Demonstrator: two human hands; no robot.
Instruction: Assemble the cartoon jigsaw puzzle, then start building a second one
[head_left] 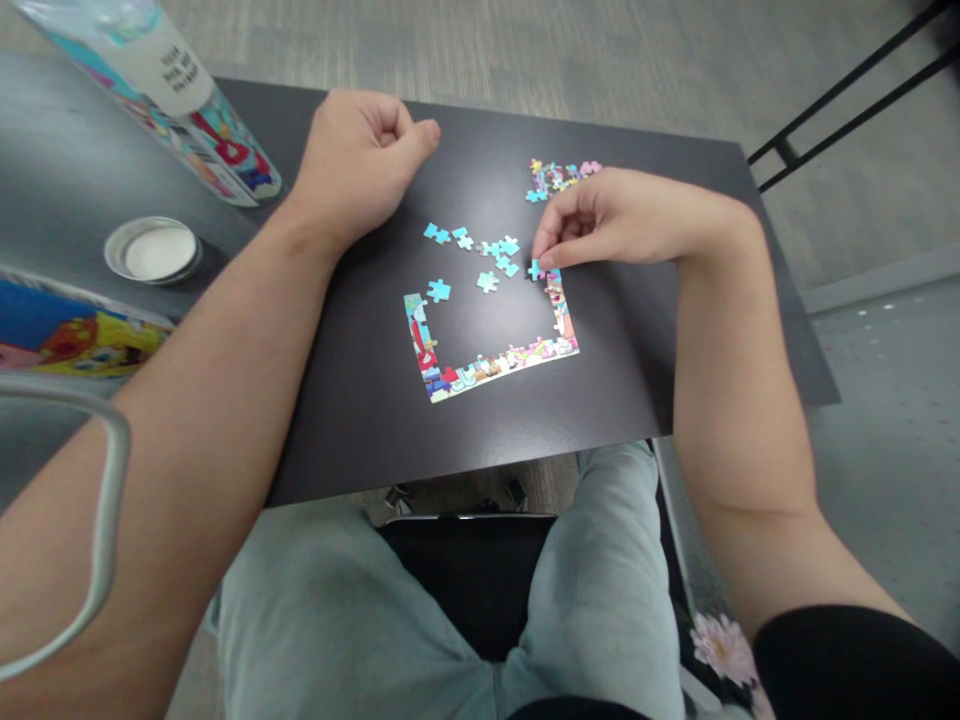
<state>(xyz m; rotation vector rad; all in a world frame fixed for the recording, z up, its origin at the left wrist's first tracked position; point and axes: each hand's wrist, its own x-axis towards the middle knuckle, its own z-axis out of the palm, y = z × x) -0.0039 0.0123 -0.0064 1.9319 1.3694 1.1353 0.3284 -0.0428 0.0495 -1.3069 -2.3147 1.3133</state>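
My right hand (pixel 592 220) pinches a light-blue jigsaw piece (pixel 535 270) between thumb and fingers, at the upper end of the right side of a partly joined puzzle border (pixel 495 368). Three joined sides make up this border: left, near and right. My left hand (pixel 364 160) lies curled in a loose fist on the dark table (pixel 480 440), thumb to the right, with nothing visible in it. Several loose blue jigsaw pieces (pixel 487 282) are scattered between the hands, above and inside the border. Partly behind my right hand is a pile of mixed-colour pieces (pixel 555 178).
At the left a tall printed tube (pixel 202 120) stands beside a round lid (pixel 154 250). A cartoon-printed box or sheet (pixel 82 325) lies below them. A pale cable (pixel 112 500) loops at the lower left. Black metal bars (pixel 840 100) are at the upper right.
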